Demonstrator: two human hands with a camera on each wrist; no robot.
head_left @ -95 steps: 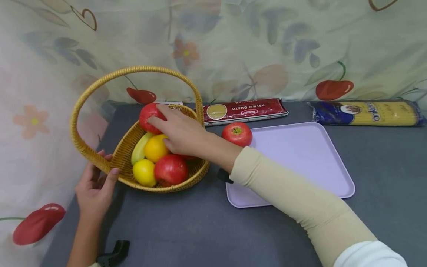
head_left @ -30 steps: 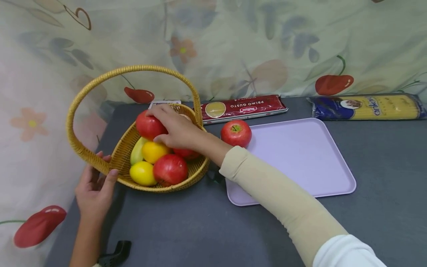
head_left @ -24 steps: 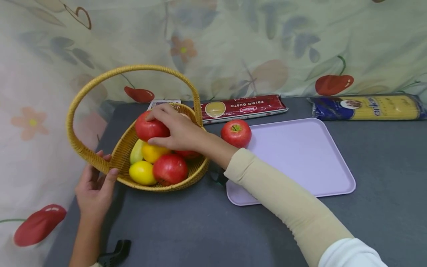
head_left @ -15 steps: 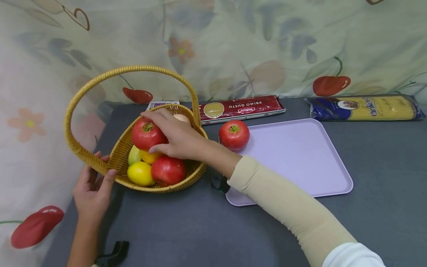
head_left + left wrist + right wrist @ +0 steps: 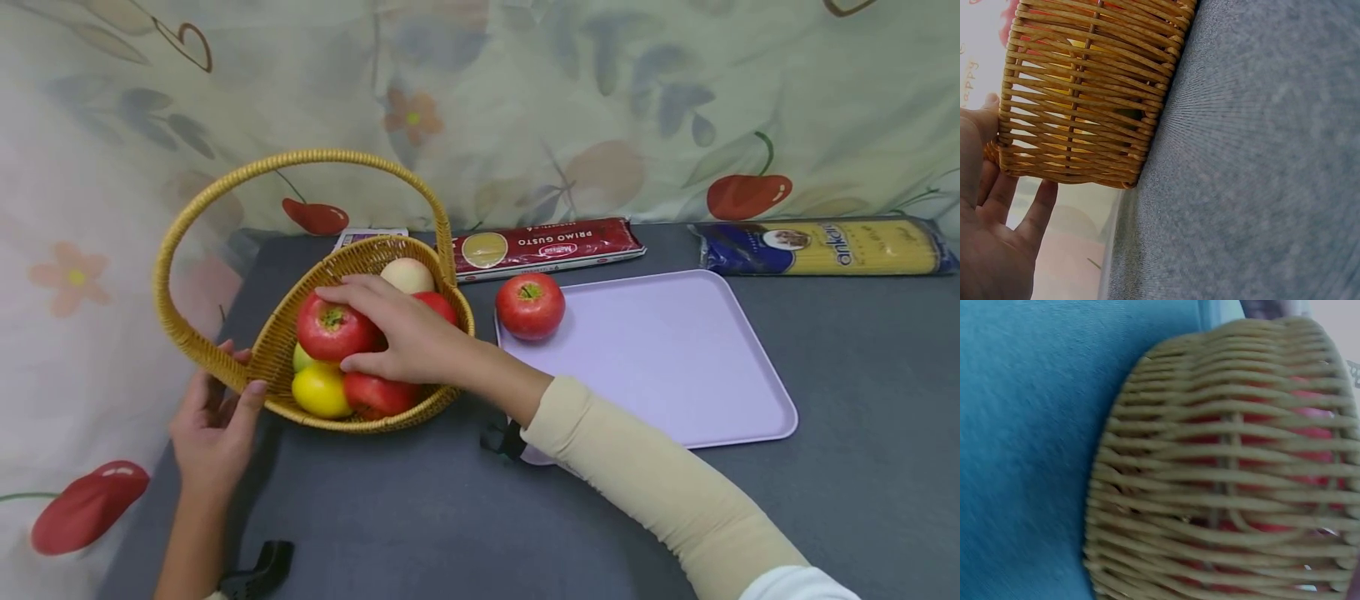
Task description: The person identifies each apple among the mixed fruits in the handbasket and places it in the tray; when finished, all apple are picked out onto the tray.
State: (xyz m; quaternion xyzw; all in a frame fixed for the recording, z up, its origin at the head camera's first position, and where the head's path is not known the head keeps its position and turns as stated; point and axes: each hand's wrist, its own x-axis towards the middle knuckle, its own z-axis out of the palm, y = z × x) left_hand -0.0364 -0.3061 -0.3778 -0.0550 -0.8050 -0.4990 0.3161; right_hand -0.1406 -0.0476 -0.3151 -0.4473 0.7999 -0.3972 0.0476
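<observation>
My left hand (image 5: 213,433) holds the rim of a wicker basket (image 5: 279,354) at the foot of its handle, thumb on the near side. In the left wrist view its fingers curl about the woven wall (image 5: 1085,94). My right hand (image 5: 408,329) grips a red apple (image 5: 330,327) on top of the fruit inside. Around it lie a lemon (image 5: 321,392), a green fruit (image 5: 302,358) mostly covered, two more red apples (image 5: 378,397) and a pale round fruit (image 5: 407,274). The right wrist view shows only the basket's outer weave (image 5: 1222,469), with red fruit behind it.
A lilac tray (image 5: 660,358) stands right of the basket, a red apple (image 5: 530,306) on its far left corner. Behind lie a red pasta packet (image 5: 555,248) and a blue and yellow spaghetti packet (image 5: 825,247), along a patterned curtain (image 5: 525,108).
The right hand has brought the red apple from the basket's far side down toward the middle, turning its stem end up. The orange fruit is now covered; the pale fruit shows. The left hand stays put.
</observation>
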